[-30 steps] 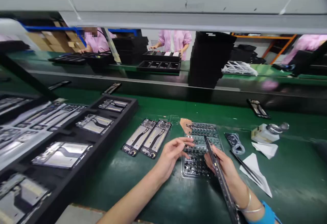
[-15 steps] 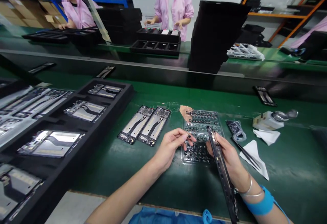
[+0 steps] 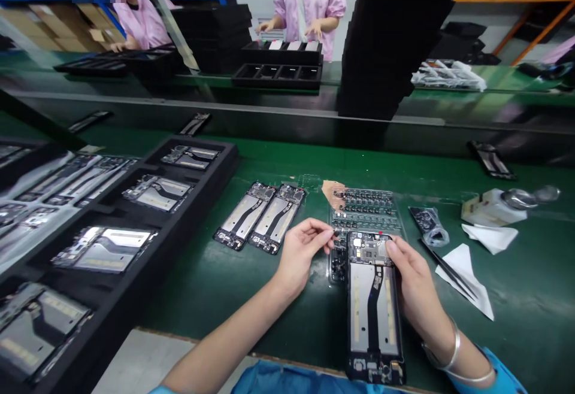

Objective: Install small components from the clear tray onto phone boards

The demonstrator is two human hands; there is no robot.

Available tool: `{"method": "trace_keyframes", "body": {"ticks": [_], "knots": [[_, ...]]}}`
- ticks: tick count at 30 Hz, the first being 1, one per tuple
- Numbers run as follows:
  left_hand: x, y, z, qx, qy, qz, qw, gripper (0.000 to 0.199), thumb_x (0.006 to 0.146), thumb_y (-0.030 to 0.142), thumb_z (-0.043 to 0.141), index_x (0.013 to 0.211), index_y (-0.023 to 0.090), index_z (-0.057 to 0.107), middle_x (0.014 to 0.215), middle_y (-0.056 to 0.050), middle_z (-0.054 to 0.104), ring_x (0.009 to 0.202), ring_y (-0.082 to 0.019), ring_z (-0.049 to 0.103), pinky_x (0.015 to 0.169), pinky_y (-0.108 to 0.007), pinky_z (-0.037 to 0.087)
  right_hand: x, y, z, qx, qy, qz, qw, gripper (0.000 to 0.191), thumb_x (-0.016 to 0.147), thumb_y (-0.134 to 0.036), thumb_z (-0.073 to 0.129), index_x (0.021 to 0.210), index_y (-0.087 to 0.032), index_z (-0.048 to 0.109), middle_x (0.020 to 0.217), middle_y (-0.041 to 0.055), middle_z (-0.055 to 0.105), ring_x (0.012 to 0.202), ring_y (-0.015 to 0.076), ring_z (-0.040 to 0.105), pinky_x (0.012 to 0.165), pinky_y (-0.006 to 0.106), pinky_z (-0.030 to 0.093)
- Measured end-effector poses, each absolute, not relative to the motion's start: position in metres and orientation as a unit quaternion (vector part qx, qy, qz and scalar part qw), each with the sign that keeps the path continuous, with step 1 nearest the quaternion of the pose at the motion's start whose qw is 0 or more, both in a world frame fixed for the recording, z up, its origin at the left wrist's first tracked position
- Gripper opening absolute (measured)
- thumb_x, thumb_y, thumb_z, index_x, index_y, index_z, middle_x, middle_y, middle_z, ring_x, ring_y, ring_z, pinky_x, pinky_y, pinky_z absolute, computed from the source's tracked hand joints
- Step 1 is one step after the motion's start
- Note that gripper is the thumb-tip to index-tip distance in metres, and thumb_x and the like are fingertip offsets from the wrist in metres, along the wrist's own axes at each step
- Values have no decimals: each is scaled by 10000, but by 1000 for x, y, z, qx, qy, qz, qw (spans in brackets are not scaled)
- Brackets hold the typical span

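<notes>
My right hand [image 3: 415, 277] grips an opened phone body [image 3: 375, 310] by its right edge, with the circuit board at the top and a black flex cable down the middle facing me. My left hand [image 3: 308, 253] pinches a small dark part [image 3: 335, 235] between thumb and fingertips, just left of the phone's upper end; it looks like a tiny camera module, but its kind is hard to make out. Behind the phone lies a clear plastic tray [image 3: 366, 205] with rows of small dark parts, partly hidden. Two more opened phone bodies [image 3: 242, 217] lie side by side left of my left hand.
A black foam tray [image 3: 179, 244] with phone bodies stands at left. Tweezers [image 3: 453, 274] rest on a white wipe [image 3: 476, 289] at right, near a dispenser bottle [image 3: 494, 207] and a small plastic bag [image 3: 429, 226]. Black tray stacks [image 3: 390, 47] and co-workers in pink are beyond the ledge.
My right hand has turned the phone body from edge-on to its inner side facing me. My left hand still pinches the small part, now beside the phone's top. The view has shifted slightly.
</notes>
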State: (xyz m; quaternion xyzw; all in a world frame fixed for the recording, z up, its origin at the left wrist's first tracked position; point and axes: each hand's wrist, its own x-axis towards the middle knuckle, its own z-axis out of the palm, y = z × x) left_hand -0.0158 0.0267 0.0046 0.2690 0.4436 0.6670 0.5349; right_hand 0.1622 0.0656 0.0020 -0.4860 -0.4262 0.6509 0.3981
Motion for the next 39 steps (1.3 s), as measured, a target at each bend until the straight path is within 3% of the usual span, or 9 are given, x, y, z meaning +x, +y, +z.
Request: {"method": "trace_keyframes", "body": {"ticks": [3,8,18,24,28,33,36,39], "knots": [[-15,23,6,359,468,670,451,97,740,220,678,705,146,625,768,-30,615,636,-108,546,556,-222,444,161,60,-1,-471,-459,654,373,209,765,-429,627,791,-227,579,721,-4,605,654,151,553,614,240,463],[-13,17,9,537,512,621,251,79,773,114,630,732,173,664,868,-44,587,836,-151,568,763,-291,461,158,54,-1,-463,-489,654,343,226,774,-436,615,754,-219,554,658,-28,533,587,121,484,564,214,423],[-18,15,-1,715,485,502,-26,119,784,121,602,848,213,644,961,-71,656,907,-186,599,765,-332,480,157,48,0,-442,-521,664,304,247,786,-466,585,758,-221,560,624,-21,499,553,124,454,525,231,413],[-20,16,-6,762,451,447,-128,161,785,70,576,892,181,620,961,-82,681,915,-184,615,771,-316,475,156,49,2,-431,-528,666,303,242,805,-457,573,776,-217,555,644,-24,516,562,117,466,530,222,417],[-19,19,-6,783,409,445,-148,78,815,94,560,853,144,607,927,-79,689,867,-175,617,730,-304,489,156,51,2,-429,-528,665,308,221,807,-428,587,808,-209,556,670,-26,513,587,111,465,552,213,417],[-21,22,-2,796,416,431,-89,94,836,75,517,845,122,597,944,-102,679,901,-186,603,741,-310,491,157,53,0,-431,-518,675,300,214,810,-419,586,788,-212,534,653,-35,492,561,104,442,532,211,398],[-21,22,2,789,433,436,-9,126,849,74,488,844,130,601,940,-104,673,890,-181,606,746,-308,484,158,53,0,-434,-513,677,301,216,817,-416,580,770,-213,523,632,-44,472,540,96,419,513,205,376],[-18,19,9,742,459,467,145,80,849,127,517,877,147,589,949,-91,661,896,-171,604,795,-305,469,159,53,0,-436,-503,680,306,222,815,-410,588,758,-211,509,608,-53,437,521,85,392,492,195,354]]}}
